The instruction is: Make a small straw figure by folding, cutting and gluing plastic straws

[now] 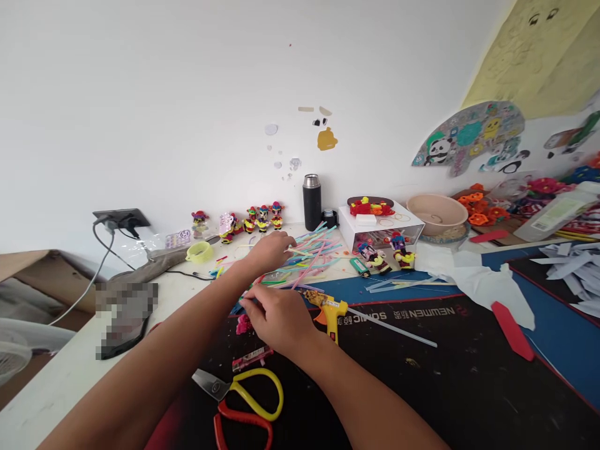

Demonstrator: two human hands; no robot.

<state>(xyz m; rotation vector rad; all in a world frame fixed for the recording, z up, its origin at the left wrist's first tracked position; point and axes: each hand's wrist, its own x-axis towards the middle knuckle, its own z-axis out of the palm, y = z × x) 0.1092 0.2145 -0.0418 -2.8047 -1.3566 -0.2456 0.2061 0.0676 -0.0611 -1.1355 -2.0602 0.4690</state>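
My left hand (270,251) reaches over a loose pile of thin coloured sticks (312,256), pale blue, pink, green and yellow. Its fingers curl down at the pile, and what they grip is hidden. Closer in, my right hand (284,319) is closed, thumb and fingers together around something small and bluish that I cannot make out. Just below its fingers lies a fuzzy pink piece (244,324). A yellow glue gun (334,312) with a clear glue stick (394,327) in its back rests right of that hand. Scissors (255,397) with one yellow and one red handle lie nearer me, beside a pink lighter (252,359).
Several small fuzzy figures (263,217) stand along the wall near a black flask (312,203). Farther right are a white box (382,225), a pink bowl (437,212) and crumpled white tissue (497,284). A power socket with cables (120,219) sits at left. A black mat (422,375) covers the front.
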